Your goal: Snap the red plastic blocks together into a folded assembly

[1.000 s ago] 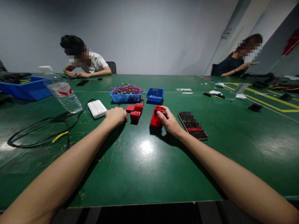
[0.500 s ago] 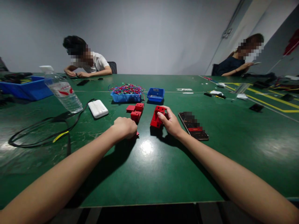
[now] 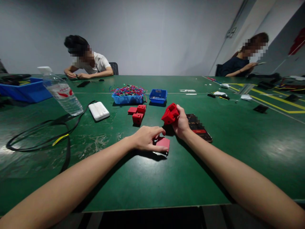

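Glossy green table (image 3: 152,178); matt red plastic blocks (image 3: 137,114).

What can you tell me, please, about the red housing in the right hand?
The red housing is a blocky part, seemingly matte plastic, with angular faces and a dark recess on its front side. The right hand grips it from behind, lifted off the green table and tilted, one corner pointing down. It hangs beside the phone, apart from the flat red piece under the left hand.

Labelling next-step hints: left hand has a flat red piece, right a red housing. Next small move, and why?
Probably bring the flat red piece up to the red housing. The left hand pinches the piece low at the green table, while the right hand holds the housing raised and tilted toward it.
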A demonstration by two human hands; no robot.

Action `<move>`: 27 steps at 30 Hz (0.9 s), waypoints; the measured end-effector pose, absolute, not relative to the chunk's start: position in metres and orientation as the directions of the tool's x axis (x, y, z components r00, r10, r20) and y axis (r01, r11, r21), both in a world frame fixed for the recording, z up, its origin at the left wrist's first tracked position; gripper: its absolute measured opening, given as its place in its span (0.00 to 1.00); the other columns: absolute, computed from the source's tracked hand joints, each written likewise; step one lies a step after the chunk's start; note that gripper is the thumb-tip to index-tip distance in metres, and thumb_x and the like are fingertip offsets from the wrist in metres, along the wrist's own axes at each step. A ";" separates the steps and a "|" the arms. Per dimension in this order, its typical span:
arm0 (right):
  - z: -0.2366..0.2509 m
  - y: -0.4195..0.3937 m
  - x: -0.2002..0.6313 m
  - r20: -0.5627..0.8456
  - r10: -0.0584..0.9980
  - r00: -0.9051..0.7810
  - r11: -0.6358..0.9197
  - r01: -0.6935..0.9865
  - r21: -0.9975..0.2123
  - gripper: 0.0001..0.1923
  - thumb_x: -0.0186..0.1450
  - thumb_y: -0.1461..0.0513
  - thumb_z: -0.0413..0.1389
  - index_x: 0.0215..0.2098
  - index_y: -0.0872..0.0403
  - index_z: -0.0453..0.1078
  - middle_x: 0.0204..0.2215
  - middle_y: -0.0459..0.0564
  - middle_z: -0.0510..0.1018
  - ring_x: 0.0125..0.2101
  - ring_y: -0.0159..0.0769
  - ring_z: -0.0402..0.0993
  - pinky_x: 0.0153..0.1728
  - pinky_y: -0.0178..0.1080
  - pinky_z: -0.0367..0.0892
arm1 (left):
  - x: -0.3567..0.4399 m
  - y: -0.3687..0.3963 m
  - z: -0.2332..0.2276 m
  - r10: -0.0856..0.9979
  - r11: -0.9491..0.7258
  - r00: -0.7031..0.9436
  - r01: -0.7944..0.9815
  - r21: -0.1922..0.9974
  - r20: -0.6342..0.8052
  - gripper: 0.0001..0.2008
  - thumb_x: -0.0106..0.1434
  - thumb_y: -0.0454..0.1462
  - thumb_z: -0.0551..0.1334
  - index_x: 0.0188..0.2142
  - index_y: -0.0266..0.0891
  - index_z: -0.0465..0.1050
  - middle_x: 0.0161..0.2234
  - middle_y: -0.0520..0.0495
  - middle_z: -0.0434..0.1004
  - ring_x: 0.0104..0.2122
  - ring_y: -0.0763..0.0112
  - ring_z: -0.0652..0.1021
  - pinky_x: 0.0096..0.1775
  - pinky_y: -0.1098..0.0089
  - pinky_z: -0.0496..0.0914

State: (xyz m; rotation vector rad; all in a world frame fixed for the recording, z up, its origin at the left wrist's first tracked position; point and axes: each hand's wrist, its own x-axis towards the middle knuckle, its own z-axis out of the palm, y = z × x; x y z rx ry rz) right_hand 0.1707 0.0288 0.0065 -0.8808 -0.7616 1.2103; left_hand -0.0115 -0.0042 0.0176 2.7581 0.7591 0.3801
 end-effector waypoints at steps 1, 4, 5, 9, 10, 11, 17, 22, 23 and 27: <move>0.007 0.028 0.171 0.011 0.980 0.198 0.106 -0.476 -0.873 0.19 0.57 0.45 0.56 0.34 0.51 0.67 0.23 0.40 0.74 0.21 0.30 0.68 0.22 0.34 0.67 | -0.012 -0.003 0.017 0.499 -0.850 0.846 0.436 0.296 0.186 0.30 0.57 0.60 0.60 0.47 0.40 0.70 0.37 0.47 0.76 0.33 0.66 0.76 0.33 0.71 0.65; 0.010 0.026 0.169 -0.009 0.980 0.197 0.100 -0.538 -0.837 0.16 0.58 0.48 0.56 0.33 0.52 0.68 0.22 0.41 0.74 0.20 0.30 0.67 0.22 0.34 0.66 | -0.008 -0.004 0.014 0.555 -0.826 0.814 0.513 0.232 0.173 0.29 0.58 0.61 0.58 0.44 0.40 0.71 0.39 0.47 0.74 0.32 0.66 0.76 0.32 0.70 0.65; 0.011 0.025 0.168 0.001 0.982 0.190 0.107 -0.550 -0.829 0.16 0.59 0.48 0.56 0.32 0.52 0.68 0.22 0.41 0.74 0.20 0.30 0.67 0.22 0.34 0.66 | -0.005 -0.005 0.013 0.605 -0.792 0.778 0.569 0.220 0.170 0.28 0.60 0.61 0.56 0.43 0.40 0.70 0.39 0.46 0.74 0.32 0.66 0.76 0.33 0.70 0.66; 0.015 0.023 0.165 0.040 0.981 0.191 0.151 -0.610 -0.778 0.16 0.60 0.49 0.54 0.31 0.53 0.69 0.22 0.41 0.75 0.20 0.30 0.68 0.24 0.34 0.66 | 0.003 -0.010 0.008 0.802 -0.596 0.560 0.772 0.221 0.206 0.26 0.65 0.56 0.53 0.49 0.38 0.68 0.43 0.42 0.74 0.37 0.59 0.78 0.35 0.65 0.69; 0.016 0.023 0.165 0.047 0.980 0.193 0.159 -0.620 -0.768 0.16 0.60 0.48 0.54 0.30 0.53 0.69 0.22 0.42 0.75 0.21 0.30 0.68 0.25 0.34 0.66 | 0.003 -0.010 0.007 0.830 -0.555 0.512 0.799 0.232 0.220 0.23 0.66 0.52 0.53 0.50 0.37 0.67 0.44 0.41 0.75 0.39 0.57 0.78 0.36 0.64 0.70; 0.016 0.023 0.165 0.053 0.981 0.188 0.161 -0.624 -0.764 0.16 0.60 0.48 0.54 0.30 0.53 0.69 0.22 0.42 0.75 0.21 0.30 0.68 0.25 0.33 0.66 | 0.003 -0.010 0.006 0.852 -0.518 0.469 0.820 0.244 0.232 0.21 0.68 0.49 0.53 0.52 0.37 0.66 0.45 0.40 0.74 0.41 0.56 0.78 0.37 0.63 0.71; 0.008 0.021 0.162 0.137 0.990 0.025 0.132 -0.485 -0.864 0.14 0.55 0.51 0.60 0.34 0.51 0.71 0.28 0.40 0.76 0.28 0.31 0.71 0.33 0.34 0.68 | -0.002 -0.003 0.001 0.870 -0.492 0.416 0.773 0.400 0.267 0.31 0.62 0.40 0.59 0.62 0.38 0.55 0.54 0.38 0.73 0.49 0.53 0.78 0.45 0.59 0.73; 0.004 0.019 0.164 0.176 0.982 -0.069 0.153 -0.259 -0.954 0.20 0.57 0.47 0.60 0.41 0.50 0.71 0.34 0.43 0.78 0.34 0.34 0.72 0.37 0.36 0.68 | -0.005 0.000 0.001 0.825 -0.547 0.507 0.603 0.580 0.251 0.49 0.52 0.49 0.67 0.67 0.37 0.45 0.55 0.36 0.73 0.49 0.49 0.78 0.49 0.54 0.73; 0.004 0.019 0.165 0.177 0.981 -0.082 0.154 -0.231 -0.961 0.21 0.57 0.47 0.61 0.42 0.50 0.71 0.35 0.43 0.78 0.34 0.34 0.72 0.37 0.36 0.68 | -0.005 0.001 0.001 0.831 -0.534 0.496 0.587 0.608 0.251 0.51 0.52 0.50 0.68 0.67 0.37 0.43 0.56 0.36 0.72 0.49 0.49 0.78 0.50 0.53 0.72; 0.006 0.017 0.165 0.221 0.966 -0.135 0.206 -0.121 -0.971 0.22 0.57 0.47 0.62 0.43 0.50 0.72 0.35 0.44 0.78 0.33 0.33 0.72 0.37 0.36 0.68 | -0.005 0.006 -0.005 0.842 -0.518 0.460 0.538 0.665 0.283 0.56 0.52 0.49 0.68 0.69 0.38 0.35 0.59 0.33 0.68 0.53 0.49 0.76 0.54 0.51 0.70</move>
